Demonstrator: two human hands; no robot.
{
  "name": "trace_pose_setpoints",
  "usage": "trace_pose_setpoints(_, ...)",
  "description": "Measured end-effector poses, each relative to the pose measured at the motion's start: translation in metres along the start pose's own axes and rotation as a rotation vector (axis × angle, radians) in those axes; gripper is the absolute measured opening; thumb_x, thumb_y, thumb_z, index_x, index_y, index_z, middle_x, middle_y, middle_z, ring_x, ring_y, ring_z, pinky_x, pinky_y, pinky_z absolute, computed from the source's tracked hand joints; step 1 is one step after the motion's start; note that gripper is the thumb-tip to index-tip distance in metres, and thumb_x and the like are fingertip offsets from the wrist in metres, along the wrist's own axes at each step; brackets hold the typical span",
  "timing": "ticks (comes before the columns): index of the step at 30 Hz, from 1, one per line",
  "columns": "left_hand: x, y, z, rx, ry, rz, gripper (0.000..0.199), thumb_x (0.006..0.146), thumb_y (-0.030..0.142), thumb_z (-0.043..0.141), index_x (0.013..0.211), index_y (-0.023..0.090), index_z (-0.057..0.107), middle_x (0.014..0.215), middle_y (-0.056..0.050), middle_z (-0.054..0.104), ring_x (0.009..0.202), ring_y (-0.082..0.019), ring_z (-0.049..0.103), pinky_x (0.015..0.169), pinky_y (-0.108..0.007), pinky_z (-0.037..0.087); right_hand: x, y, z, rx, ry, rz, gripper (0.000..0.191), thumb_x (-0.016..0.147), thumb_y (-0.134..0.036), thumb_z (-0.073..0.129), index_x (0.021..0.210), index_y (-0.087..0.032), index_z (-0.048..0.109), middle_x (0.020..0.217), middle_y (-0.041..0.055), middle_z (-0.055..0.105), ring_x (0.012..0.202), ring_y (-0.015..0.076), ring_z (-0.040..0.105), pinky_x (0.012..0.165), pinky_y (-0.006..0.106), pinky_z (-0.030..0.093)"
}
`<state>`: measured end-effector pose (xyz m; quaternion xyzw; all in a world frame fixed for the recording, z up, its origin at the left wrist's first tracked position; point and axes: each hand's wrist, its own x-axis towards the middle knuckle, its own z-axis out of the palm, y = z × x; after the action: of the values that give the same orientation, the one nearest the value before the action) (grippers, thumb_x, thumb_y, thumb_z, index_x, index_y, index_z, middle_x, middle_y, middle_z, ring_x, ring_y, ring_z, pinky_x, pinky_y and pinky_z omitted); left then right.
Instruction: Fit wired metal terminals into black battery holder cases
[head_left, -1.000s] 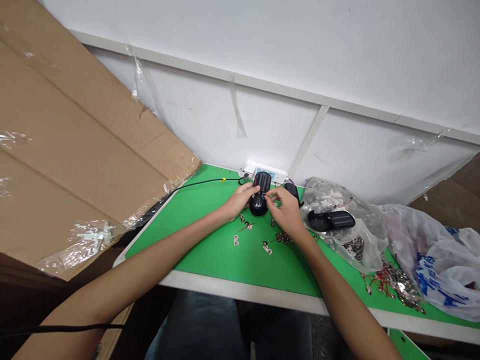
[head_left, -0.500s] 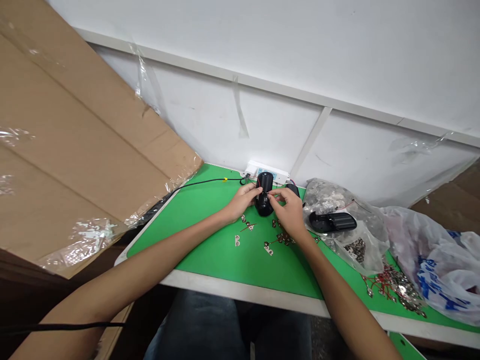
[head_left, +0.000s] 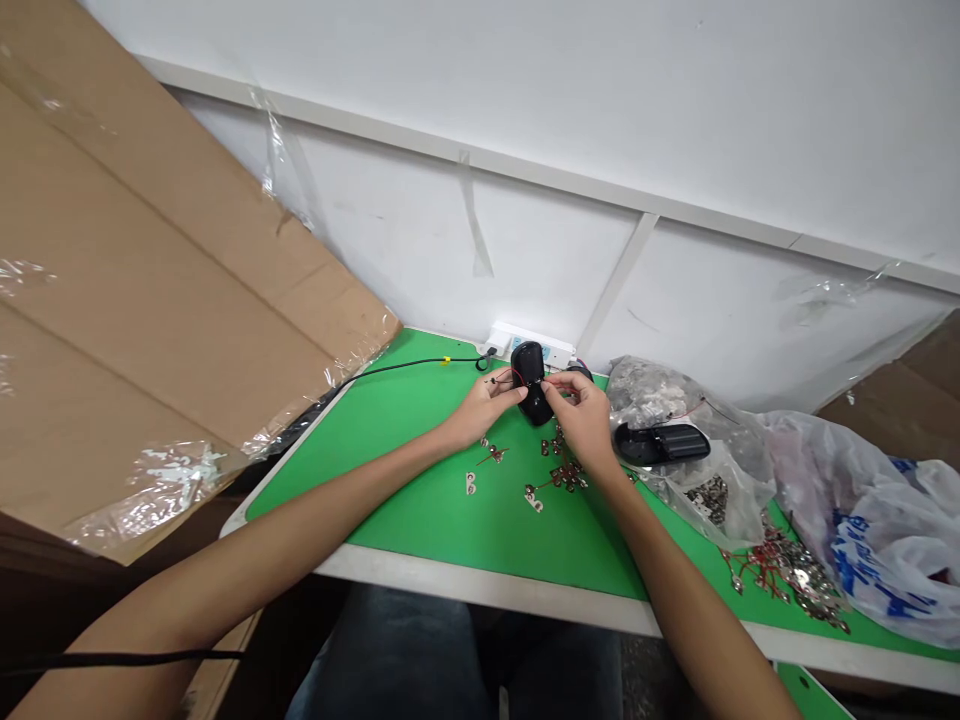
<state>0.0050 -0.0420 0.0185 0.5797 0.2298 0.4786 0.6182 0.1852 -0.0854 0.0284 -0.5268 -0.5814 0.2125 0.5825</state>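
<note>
Above the green table (head_left: 420,500): one black plastic case (head_left: 535,404), held up between two hands, near the table's wall side.
Long axis of the case: pointing mostly away from the person, its far end leaning a little left.
Left hand (head_left: 477,412): closed around the left edge of the case, thumb on its front, fingers mostly hidden behind.
Right hand (head_left: 586,418): thumb and forefinger nearly together at the right edge of the case, seemingly pinching a thin red wire (head_left: 556,383); the tip is too small to make out.
Nearer hand: neither, since both touch the case, one on each side, about halfway along it.
Behind the case: a white power strip (head_left: 556,351), against the wall.
Nearer the person: small metal parts (head_left: 568,476) and two pale metal plates (head_left: 470,484), lying loose.
Right of the right hand: another black case (head_left: 663,443), lying crosswise on a clear bag (head_left: 742,500).
</note>
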Motion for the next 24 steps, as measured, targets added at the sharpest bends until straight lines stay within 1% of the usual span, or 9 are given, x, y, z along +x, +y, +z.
trace_pose_setpoints(4, 0.001, -0.003, -0.001, 0.011, -0.056, -0.019, 0.055, 0.079, 0.042, 0.089, 0.124, 0.017, 0.072, 0.134, -0.014, 0.076, 0.130, -0.031, 0.069, 0.122, -0.050, 0.044, -0.001, 0.001, 0.001, -0.020, 0.011, -0.008, 0.025, 0.090, -0.045, 0.074, 0.097, -0.021, 0.080, 0.097, 0.0078, 0.082, 0.089, 0.0260, 0.076, 0.080, 0.039, 0.061)
trace_pose_setpoints(8, 0.002, -0.011, -0.001, 0.009, -0.122, -0.026, 0.065, 0.079, 0.043, 0.090, 0.134, 0.020, 0.066, 0.140, -0.016, 0.072, 0.135, -0.031, 0.067, 0.124, -0.050, 0.044, 0.002, 0.009, 0.000, -0.030, 0.025, -0.036, 0.024, 0.090, -0.044, 0.074, 0.098, -0.022, 0.080, 0.103, 0.0086, 0.082, 0.098, 0.0273, 0.076, 0.090, 0.044, 0.062)
trace_pose_setpoints(10, 0.001, -0.015, -0.002, -0.003, -0.156, -0.017, 0.075, 0.079, 0.044, 0.091, 0.143, 0.022, 0.060, 0.144, -0.017, 0.069, 0.137, -0.031, 0.066, 0.123, -0.049, 0.045, 0.004, 0.011, -0.002, -0.017, 0.035, -0.042, 0.024, 0.090, -0.044, 0.074, 0.099, -0.022, 0.079, 0.103, 0.0085, 0.082, 0.100, 0.0276, 0.075, 0.094, 0.046, 0.061)
trace_pose_setpoints(12, 0.000, -0.018, -0.002, -0.007, -0.172, -0.014, 0.085, 0.080, 0.044, 0.091, 0.153, 0.025, 0.050, 0.147, -0.017, 0.067, 0.139, -0.031, 0.065, 0.121, -0.049, 0.047, 0.005, 0.012, -0.003, 0.004, 0.042, -0.034, 0.025, 0.090, -0.045, 0.075, 0.099, -0.022, 0.079, 0.102, 0.0082, 0.081, 0.100, 0.0276, 0.075, 0.093, 0.046, 0.061)
trace_pose_setpoints(14, 0.000, -0.020, -0.003, 0.009, -0.165, -0.023, 0.091, 0.083, 0.044, 0.089, 0.158, 0.027, 0.041, 0.148, -0.018, 0.066, 0.136, -0.030, 0.067, 0.119, -0.048, 0.049, 0.005, 0.011, -0.004, 0.030, 0.037, -0.023, 0.026, 0.089, -0.045, 0.075, 0.100, -0.022, 0.079, 0.102, 0.0080, 0.081, 0.099, 0.0274, 0.075, 0.091, 0.044, 0.061)
trace_pose_setpoints(16, -0.001, -0.020, -0.003, 0.043, -0.136, -0.026, 0.092, 0.085, 0.044, 0.088, 0.159, 0.027, 0.036, 0.147, -0.018, 0.066, 0.130, -0.028, 0.070, 0.117, -0.047, 0.051, 0.005, 0.010, -0.004, 0.046, 0.023, -0.016, 0.025, 0.089, -0.044, 0.076, 0.101, -0.022, 0.079, 0.102, 0.0080, 0.081, 0.097, 0.0269, 0.075, 0.090, 0.043, 0.061)
trace_pose_setpoints(19, -0.004, -0.016, -0.003, 0.109, -0.095, 0.002, 0.088, 0.085, 0.043, 0.088, 0.155, 0.026, 0.038, 0.142, -0.016, 0.068, 0.121, -0.027, 0.073, 0.112, -0.045, 0.053, 0.004, 0.010, -0.003, 0.014, 0.004, -0.028, 0.025, 0.090, -0.044, 0.075, 0.100, -0.022, 0.079, 0.102, 0.0080, 0.082, 0.097, 0.0270, 0.076, 0.091, 0.044, 0.061)
trace_pose_setpoints(21, -0.006, -0.012, -0.002, 0.125, -0.094, 0.024, 0.083, 0.084, 0.042, 0.089, 0.151, 0.025, 0.043, 0.140, -0.015, 0.067, 0.121, -0.027, 0.072, 0.109, -0.043, 0.055, 0.003, 0.011, -0.002, -0.020, -0.004, -0.039, 0.025, 0.090, -0.044, 0.075, 0.101, -0.022, 0.079, 0.102, 0.0083, 0.082, 0.099, 0.0277, 0.076, 0.091, 0.045, 0.062)
trace_pose_setpoints(24, -0.007, -0.010, 0.000, 0.086, -0.099, 0.037, 0.080, 0.081, 0.041, 0.091, 0.146, 0.025, 0.047, 0.142, -0.014, 0.065, 0.126, -0.028, 0.069, 0.109, -0.042, 0.054, 0.001, 0.011, 0.000, -0.019, -0.009, -0.021, 0.027, 0.089, -0.044, 0.077, 0.105, -0.022, 0.078, 0.103, 0.0086, 0.082, 0.099, 0.0277, 0.077, 0.094, 0.046, 0.062)
